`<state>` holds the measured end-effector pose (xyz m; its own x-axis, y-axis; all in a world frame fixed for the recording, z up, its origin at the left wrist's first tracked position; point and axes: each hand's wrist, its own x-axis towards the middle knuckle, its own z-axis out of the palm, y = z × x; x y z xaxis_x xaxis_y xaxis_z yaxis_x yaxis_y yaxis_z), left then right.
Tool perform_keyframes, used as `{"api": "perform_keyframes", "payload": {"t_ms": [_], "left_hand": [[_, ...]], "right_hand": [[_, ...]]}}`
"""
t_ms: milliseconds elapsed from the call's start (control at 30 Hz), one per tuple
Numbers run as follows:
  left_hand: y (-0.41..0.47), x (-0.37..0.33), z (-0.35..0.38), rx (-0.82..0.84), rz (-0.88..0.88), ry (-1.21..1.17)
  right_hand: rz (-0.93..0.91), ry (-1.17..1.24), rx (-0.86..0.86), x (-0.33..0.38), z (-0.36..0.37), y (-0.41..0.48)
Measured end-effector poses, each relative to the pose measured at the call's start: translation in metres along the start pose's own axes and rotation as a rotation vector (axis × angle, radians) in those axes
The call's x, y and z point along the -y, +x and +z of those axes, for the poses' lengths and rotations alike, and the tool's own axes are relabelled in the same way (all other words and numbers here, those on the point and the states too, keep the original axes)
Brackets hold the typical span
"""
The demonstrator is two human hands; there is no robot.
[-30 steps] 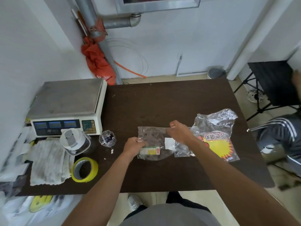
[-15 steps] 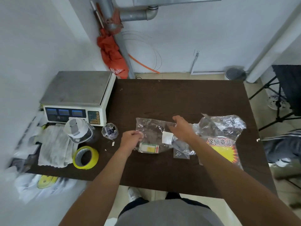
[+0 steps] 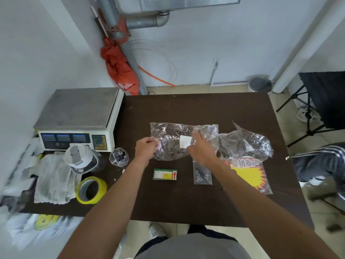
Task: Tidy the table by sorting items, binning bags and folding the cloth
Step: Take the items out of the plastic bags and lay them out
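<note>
Clear bag (image 3: 171, 146) in both hands (image 3: 146, 149) (image 3: 200, 152)

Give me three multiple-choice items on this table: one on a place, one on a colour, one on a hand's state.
1. Where is the yellow tape roll? A on the green card; B on the table beside the white cloth; C inside the clear bag.
2. What colour is the arrow on the green card? A blue; B black; C red.
3. What is the left hand doing? A pinching the clear bag's left edge; B lying flat on the table; C holding the yellow tape roll.
Answers: 1 B, it lies just right of the cloth; 2 C, the arrow shows red at the card's right end; 3 A, its fingertips close on the bag's edge.
</note>
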<state>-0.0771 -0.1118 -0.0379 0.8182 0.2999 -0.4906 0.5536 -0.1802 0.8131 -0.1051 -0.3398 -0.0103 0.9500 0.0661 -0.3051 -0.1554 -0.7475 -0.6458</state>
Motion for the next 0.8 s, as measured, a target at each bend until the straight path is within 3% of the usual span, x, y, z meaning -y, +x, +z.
{"api": "perform_keyframes", "payload": {"t_ms": [233, 400, 600, 800], "left_hand": [[0.005, 0.003, -0.013, -0.015, 0.049, 0.103], [-0.012, 0.022, -0.038, -0.065, 0.045, 0.199], [-0.037, 0.061, -0.050, 0.077, 0.086, 0.431], [-0.051, 0.079, -0.045, 0.165, 0.135, 0.602]], "right_hand": [[-0.036, -0.074, 0.069, 0.020, 0.019, -0.009], [-0.059, -0.172, 0.240, 0.027, 0.044, -0.018], [-0.076, -0.294, 0.326, 0.024, 0.075, -0.029], [-0.045, -0.296, 0.248, 0.019, 0.081, -0.035]]}}
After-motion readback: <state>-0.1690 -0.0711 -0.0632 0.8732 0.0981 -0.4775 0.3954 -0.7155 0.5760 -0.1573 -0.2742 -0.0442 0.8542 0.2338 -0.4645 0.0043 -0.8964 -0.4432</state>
